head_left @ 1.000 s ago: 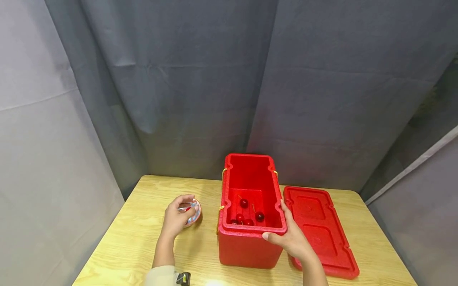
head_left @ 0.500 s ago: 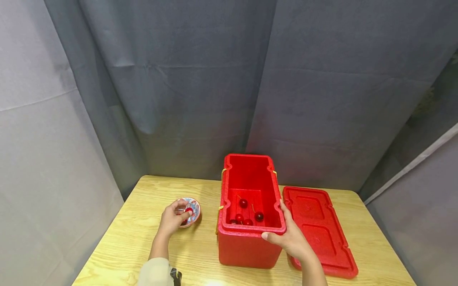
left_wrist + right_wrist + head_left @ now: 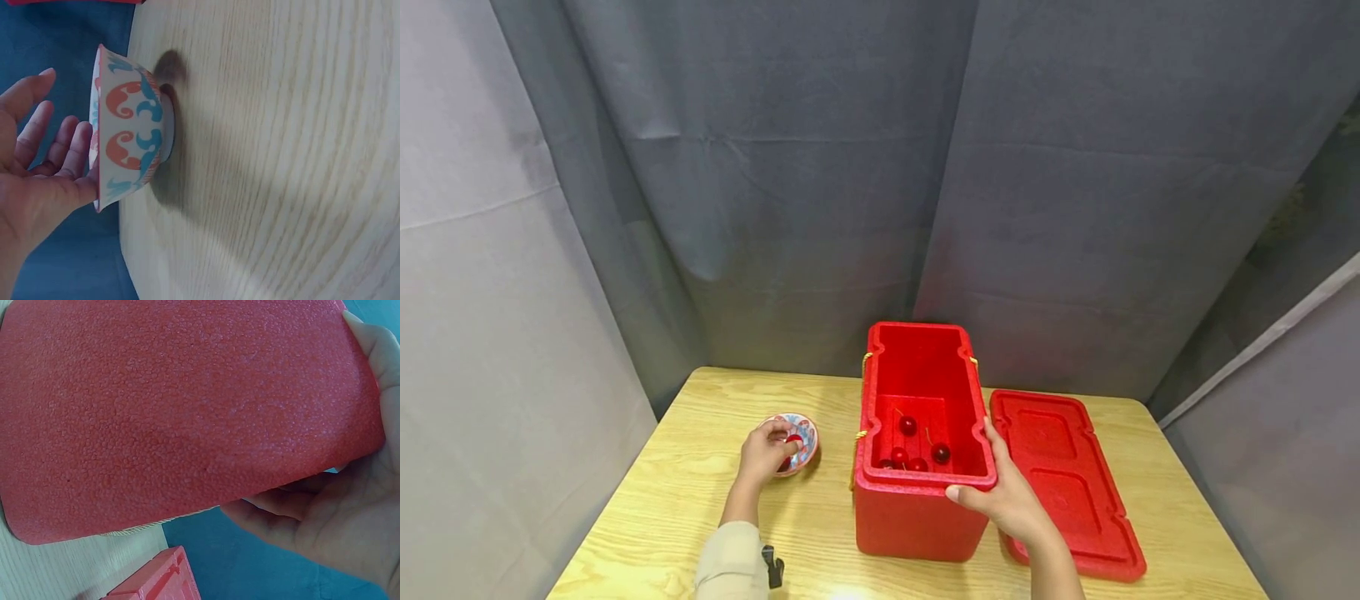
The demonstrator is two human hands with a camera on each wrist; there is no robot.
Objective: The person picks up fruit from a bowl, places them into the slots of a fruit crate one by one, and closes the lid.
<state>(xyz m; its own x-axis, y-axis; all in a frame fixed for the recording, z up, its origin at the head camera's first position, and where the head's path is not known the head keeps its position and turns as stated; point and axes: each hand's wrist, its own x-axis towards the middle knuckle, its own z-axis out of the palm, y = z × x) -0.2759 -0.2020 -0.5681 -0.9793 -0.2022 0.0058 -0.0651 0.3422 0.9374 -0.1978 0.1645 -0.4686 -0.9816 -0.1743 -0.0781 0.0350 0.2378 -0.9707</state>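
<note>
Bowl: on the surface, left of the red box, cherries inside.
Left hand: at the bowl's mouth; pinching or not, cannot tell.
Right hand: grips the box's near corner.
Box floor: more cherries.
Lid: right of box.

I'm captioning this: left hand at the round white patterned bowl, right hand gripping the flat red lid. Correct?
No: in the head view, the right hand grips the open red rectangular box; the flat red lid lies beside it. The rest stands.
</note>
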